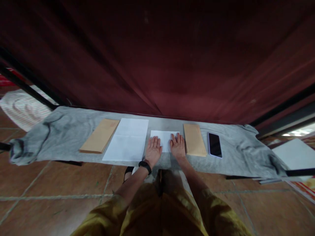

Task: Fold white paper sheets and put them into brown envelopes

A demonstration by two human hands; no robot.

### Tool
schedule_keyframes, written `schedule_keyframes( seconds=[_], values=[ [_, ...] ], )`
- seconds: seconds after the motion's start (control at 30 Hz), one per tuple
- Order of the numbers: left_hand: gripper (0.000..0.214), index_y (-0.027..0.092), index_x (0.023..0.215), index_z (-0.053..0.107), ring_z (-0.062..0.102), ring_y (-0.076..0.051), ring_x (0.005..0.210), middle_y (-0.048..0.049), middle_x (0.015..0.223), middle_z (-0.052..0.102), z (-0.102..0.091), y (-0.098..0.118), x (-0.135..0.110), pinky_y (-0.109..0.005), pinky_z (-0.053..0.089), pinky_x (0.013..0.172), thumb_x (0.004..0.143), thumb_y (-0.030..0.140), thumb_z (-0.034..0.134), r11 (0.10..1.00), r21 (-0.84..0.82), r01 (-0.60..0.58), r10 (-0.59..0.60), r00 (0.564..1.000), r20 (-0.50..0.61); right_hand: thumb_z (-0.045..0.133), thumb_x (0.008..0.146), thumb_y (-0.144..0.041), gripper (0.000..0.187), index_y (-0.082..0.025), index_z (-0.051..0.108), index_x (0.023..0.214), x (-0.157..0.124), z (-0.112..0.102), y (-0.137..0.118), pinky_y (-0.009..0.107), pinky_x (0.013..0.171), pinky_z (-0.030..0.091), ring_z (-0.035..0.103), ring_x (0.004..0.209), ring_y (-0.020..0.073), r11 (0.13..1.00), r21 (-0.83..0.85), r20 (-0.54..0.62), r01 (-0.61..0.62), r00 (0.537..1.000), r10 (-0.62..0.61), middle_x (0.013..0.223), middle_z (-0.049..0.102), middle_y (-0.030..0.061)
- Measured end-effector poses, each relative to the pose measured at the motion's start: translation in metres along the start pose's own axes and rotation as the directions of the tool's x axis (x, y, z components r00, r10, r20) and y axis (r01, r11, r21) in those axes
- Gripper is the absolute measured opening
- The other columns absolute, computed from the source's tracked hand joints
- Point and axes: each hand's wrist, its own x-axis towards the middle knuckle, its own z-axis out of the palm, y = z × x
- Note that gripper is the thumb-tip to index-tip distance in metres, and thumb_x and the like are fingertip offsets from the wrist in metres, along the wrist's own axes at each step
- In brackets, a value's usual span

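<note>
A small white sheet of paper (164, 135), possibly folded, lies on the grey cloth in front of me. My left hand (154, 150) rests palm up or on its side at the sheet's left end, its fingers stretched out; a black band circles that wrist. On the sheet's right end lies my right hand (177, 147), flat with fingers extended. Left of my hands is a larger stack of white paper (128, 139) with a faint crease across it. Just right of my right hand sits a brown envelope (195, 140).
More brown envelopes (99, 136) lie in a pile at the left. A phone (215, 145) rests at the right. The grey cloth (236, 147) covers a narrow surface, backed by a dark red curtain (157, 65). Dark metal bars (287, 105) stand at both sides.
</note>
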Motion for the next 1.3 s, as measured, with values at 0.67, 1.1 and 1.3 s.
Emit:
schedule_keyframes(
  seconds=[0.67, 1.1, 1.3],
  values=[
    [0.05, 0.014, 0.149, 0.048, 0.035, -0.026, 0.151, -0.0116, 0.157, 0.047, 0.003, 0.015, -0.035, -0.048, 0.026, 0.124, 0.104, 0.031, 0.032, 0.961, -0.085, -0.262, 0.266, 0.964, 0.031, 0.043, 0.101, -0.027, 0.051, -0.009, 0.048, 0.148, -0.018, -0.01, -0.002, 0.047, 0.112, 0.035, 0.043, 0.14, 0.0321, 0.994, -0.043, 0.001, -0.101, 0.995, 0.101, 0.156, 0.043, 0.0214],
    [0.048, 0.015, 0.149, 0.047, 0.037, -0.023, 0.149, -0.0086, 0.157, 0.048, 0.002, 0.012, -0.04, -0.046, 0.03, 0.124, 0.103, 0.027, 0.036, 0.953, -0.16, -0.258, 0.249, 0.965, -0.077, 0.05, 0.095, -0.024, 0.05, -0.01, 0.049, 0.144, 0.001, -0.039, -0.011, 0.039, 0.089, 0.051, 0.064, 0.109, 0.0295, 0.951, -0.115, 0.095, -0.288, 0.95, 0.299, 0.122, 0.063, 0.02],
    [0.048, 0.014, 0.148, 0.049, 0.038, -0.023, 0.149, -0.0098, 0.156, 0.048, 0.001, 0.011, -0.041, -0.047, 0.03, 0.124, 0.102, 0.026, 0.038, 0.95, -0.175, -0.259, 0.245, 0.965, -0.098, 0.05, 0.096, -0.024, 0.031, -0.007, 0.064, 0.117, 0.01, -0.043, -0.016, 0.04, 0.085, 0.053, 0.068, 0.103, 0.0303, 0.905, -0.135, 0.116, -0.404, 0.9, 0.419, 0.112, 0.066, 0.0226]
  ],
)
